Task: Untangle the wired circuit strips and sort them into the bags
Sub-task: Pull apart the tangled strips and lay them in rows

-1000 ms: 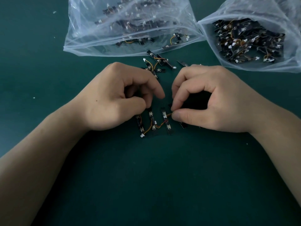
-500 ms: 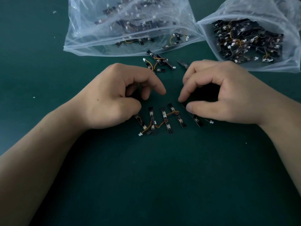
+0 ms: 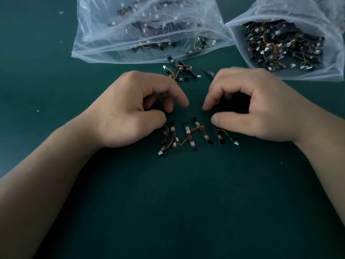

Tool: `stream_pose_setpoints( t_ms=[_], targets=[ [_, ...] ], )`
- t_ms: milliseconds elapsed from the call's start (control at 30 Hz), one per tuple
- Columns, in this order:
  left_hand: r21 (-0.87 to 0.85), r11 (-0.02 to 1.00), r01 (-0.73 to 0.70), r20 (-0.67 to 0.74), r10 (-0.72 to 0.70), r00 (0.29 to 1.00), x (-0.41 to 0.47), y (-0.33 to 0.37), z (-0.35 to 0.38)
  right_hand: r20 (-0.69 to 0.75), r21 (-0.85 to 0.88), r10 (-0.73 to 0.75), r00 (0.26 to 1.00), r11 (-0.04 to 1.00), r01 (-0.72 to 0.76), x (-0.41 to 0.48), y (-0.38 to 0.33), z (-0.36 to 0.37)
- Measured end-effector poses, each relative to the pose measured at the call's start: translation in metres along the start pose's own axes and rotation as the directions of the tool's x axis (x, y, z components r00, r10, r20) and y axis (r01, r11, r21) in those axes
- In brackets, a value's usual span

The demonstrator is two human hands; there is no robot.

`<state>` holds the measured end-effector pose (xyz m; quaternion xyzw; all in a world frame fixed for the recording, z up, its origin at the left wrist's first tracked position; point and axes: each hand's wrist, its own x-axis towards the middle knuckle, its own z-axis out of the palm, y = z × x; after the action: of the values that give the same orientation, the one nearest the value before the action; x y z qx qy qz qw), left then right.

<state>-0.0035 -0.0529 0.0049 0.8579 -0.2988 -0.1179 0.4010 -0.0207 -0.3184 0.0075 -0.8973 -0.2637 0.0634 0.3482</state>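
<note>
Several black circuit strips (image 3: pixel 186 136) joined by orange wires lie side by side in a row on the green mat between my hands. My left hand (image 3: pixel 128 109) rests at the row's left end, fingers curled and apart, its thumb beside the leftmost strip (image 3: pixel 163 140). My right hand (image 3: pixel 253 105) hovers at the right end. Its thumb tip touches the top of the rightmost strip (image 3: pixel 220 137), and its index finger is lifted clear. A small tangle of strips (image 3: pixel 179 70) lies just beyond my fingers.
A clear plastic bag (image 3: pixel 97 43) with strips inside lies at the back left, its mouth toward me. A second, fuller open bag (image 3: pixel 334 58) sits at the back right. A lone strip (image 3: pixel 209 71) lies between the tangle and my right hand.
My right hand let go of its pinch and slid to the right, leaving two more strips laid out at the row's right end. My left hand loosened its fingers and stayed put.
</note>
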Motion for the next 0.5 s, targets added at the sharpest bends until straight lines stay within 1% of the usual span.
stream_pose_setpoints(
  t_ms=[133,267,500],
  targets=[
    [-0.014,1.000,0.002,0.007,-0.002,1.000,0.000,0.000,0.000,0.042,0.016,-0.018,0.999,1.000,0.018,0.001,-0.005,0.002],
    [-0.030,1.000,0.000,0.005,0.001,1.000,0.000,0.001,0.000,0.085,-0.014,-0.023,0.996,1.000,0.024,0.002,-0.009,0.005],
    [-0.037,0.999,0.004,-0.005,-0.004,1.000,0.000,0.001,-0.001,0.065,-0.083,-0.019,0.998,0.996,0.024,0.002,-0.011,0.005]
  ],
)
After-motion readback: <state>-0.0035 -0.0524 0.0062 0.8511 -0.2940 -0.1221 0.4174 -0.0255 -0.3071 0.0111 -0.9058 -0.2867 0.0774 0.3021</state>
